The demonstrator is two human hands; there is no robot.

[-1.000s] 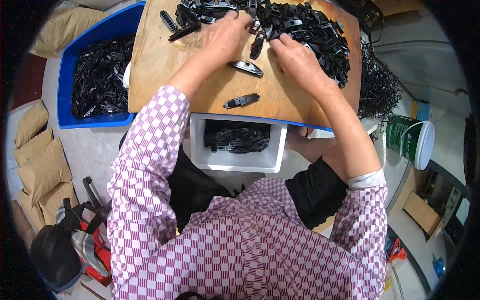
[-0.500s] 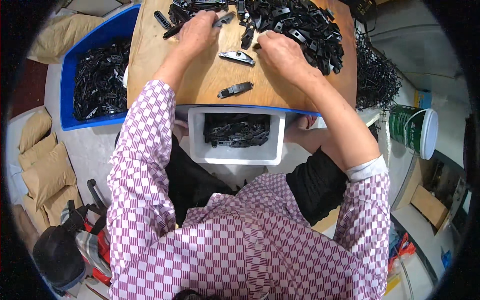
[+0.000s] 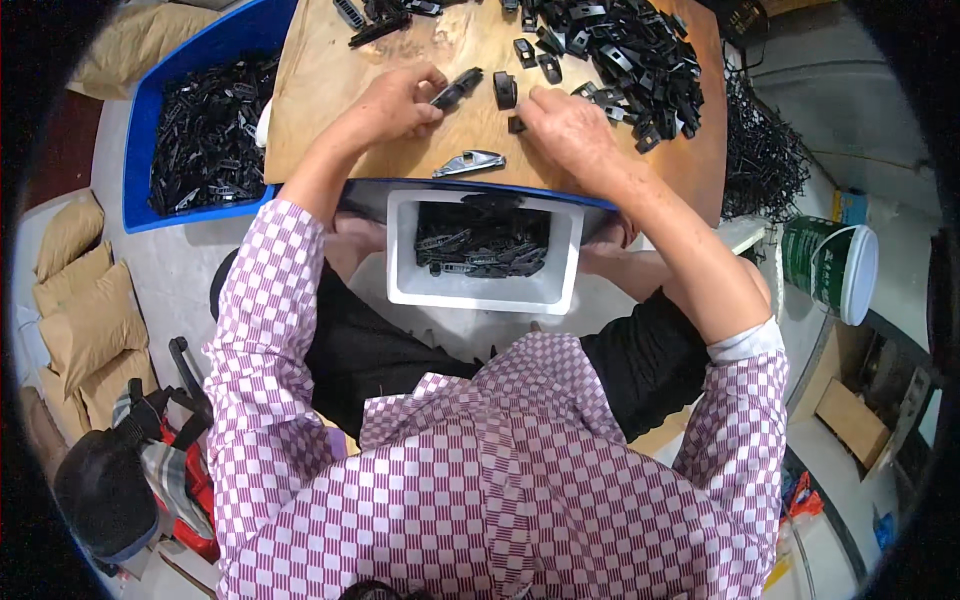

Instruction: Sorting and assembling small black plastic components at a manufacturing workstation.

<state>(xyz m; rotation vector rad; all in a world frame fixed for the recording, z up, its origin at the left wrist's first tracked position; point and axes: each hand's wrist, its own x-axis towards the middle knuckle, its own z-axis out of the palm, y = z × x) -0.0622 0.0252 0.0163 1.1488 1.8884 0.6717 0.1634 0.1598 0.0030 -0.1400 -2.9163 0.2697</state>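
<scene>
My left hand [image 3: 398, 104] pinches one end of a long black plastic part [image 3: 460, 88] just above the wooden board. To its right, my right hand [image 3: 572, 130] is closed at the fingertips on a small black plastic piece [image 3: 516, 124], partly hidden by the fingers. A small black clip-like piece [image 3: 505, 91] sits on the board between the hands. Near the front edge lies a long part with a shiny grey face [image 3: 470, 163]. Beyond the right hand spreads a heap of small black pieces [image 3: 640, 65].
Below the board's front edge stands a white box [image 3: 480, 298] with long black parts inside. A blue bin [image 3: 135, 180] of similar parts is at the left. Black spindly pieces [image 3: 765, 150] pile up at the right, near a green bucket [image 3: 820, 262]. More long parts [image 3: 380, 28] lie far left.
My left hand has come nearer with the long part. The grey-faced part has shifted to the board's front edge, and the black part that lay there is gone from the board.
</scene>
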